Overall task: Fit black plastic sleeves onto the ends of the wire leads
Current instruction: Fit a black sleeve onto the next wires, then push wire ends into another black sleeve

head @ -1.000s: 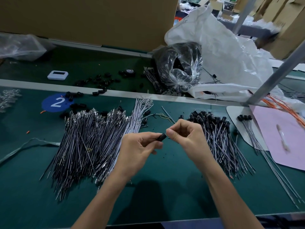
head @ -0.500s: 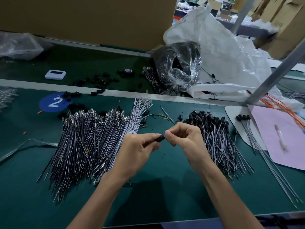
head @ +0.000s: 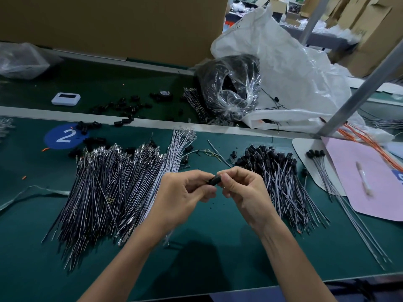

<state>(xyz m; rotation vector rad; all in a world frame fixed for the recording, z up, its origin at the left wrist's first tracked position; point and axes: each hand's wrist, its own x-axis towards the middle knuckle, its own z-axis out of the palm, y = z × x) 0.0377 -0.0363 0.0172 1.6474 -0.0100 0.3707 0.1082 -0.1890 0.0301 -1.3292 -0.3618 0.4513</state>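
Over the middle of the green mat, my left hand and my right hand meet fingertip to fingertip. Between them sits a small black plastic sleeve, pinched by both thumbs and forefingers. Any wire lead in it is hidden by my fingers. A big pile of bare wire leads with metal tips lies to the left. A pile of sleeved leads lies to the right, their black caps pointing away from me.
Loose black sleeves are scattered on the far strip beside a white device. A clear bag of black parts and a white sack stand behind. A pink sheet with orange wires lies right, beside a slanted metal post.
Both hands stay together pinching the sleeve, with only slight finger shifts. The view has shifted a little.
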